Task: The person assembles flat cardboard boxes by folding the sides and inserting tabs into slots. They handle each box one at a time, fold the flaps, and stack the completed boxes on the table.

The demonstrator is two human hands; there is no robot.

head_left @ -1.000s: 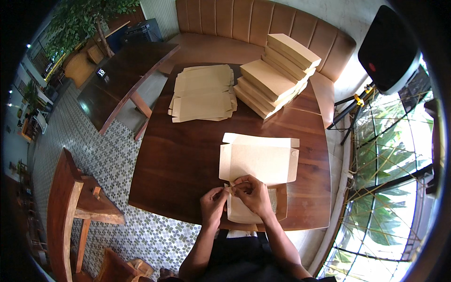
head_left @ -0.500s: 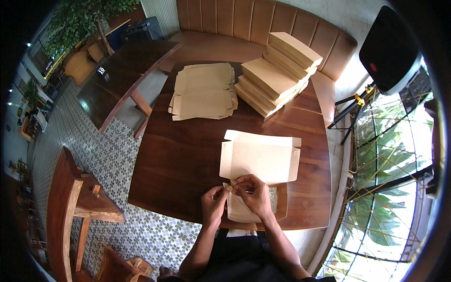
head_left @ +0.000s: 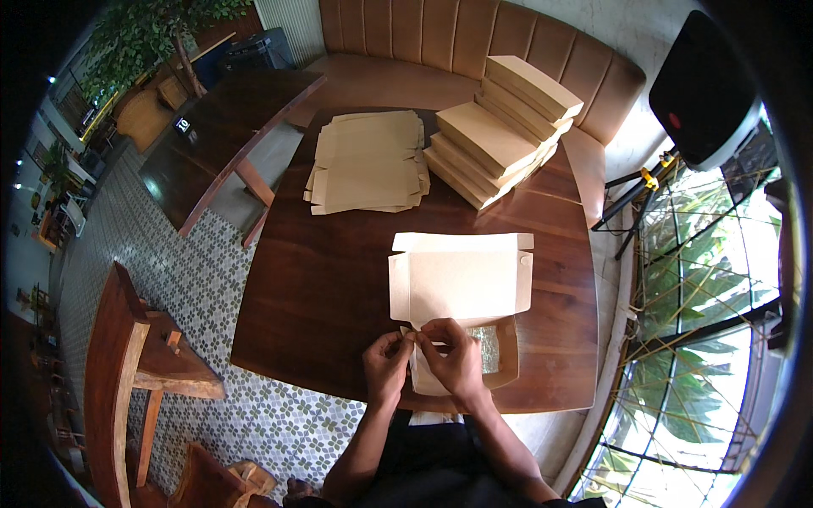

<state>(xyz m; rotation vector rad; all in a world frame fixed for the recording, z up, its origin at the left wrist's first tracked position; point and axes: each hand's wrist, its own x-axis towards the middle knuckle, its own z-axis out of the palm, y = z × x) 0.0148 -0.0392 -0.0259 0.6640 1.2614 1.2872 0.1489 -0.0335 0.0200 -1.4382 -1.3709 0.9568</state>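
Note:
A brown cardboard box (head_left: pixel 508 360) lies near the front edge of the wooden table, with its lid (head_left: pixel 464 275) folded back flat and away from me. Side flaps stick out at the lid's ends. Inside the box, a shiny patch (head_left: pixel 490 349) shows on the bottom. At the box's back left corner, my left hand (head_left: pixel 387 366) pinches the cardboard from outside. My right hand (head_left: pixel 451 360) reaches over the box and pinches the same corner, fingertips touching those of the left. The fingers hide most of the folded corner piece.
Flat cardboard blanks (head_left: pixel 368 161) lie stacked at the table's far left. Folded boxes (head_left: pixel 500 140) are piled at the far right. A brown padded bench (head_left: pixel 406 76) runs behind the table (head_left: pixel 322 288). Another dark table (head_left: pixel 229 127) stands left, and a black speaker (head_left: pixel 703 93) right.
The lid has shifted a little to the left and away from me, and more of the box's inside shows. Both hands remain at the same corner, the right one slightly turned.

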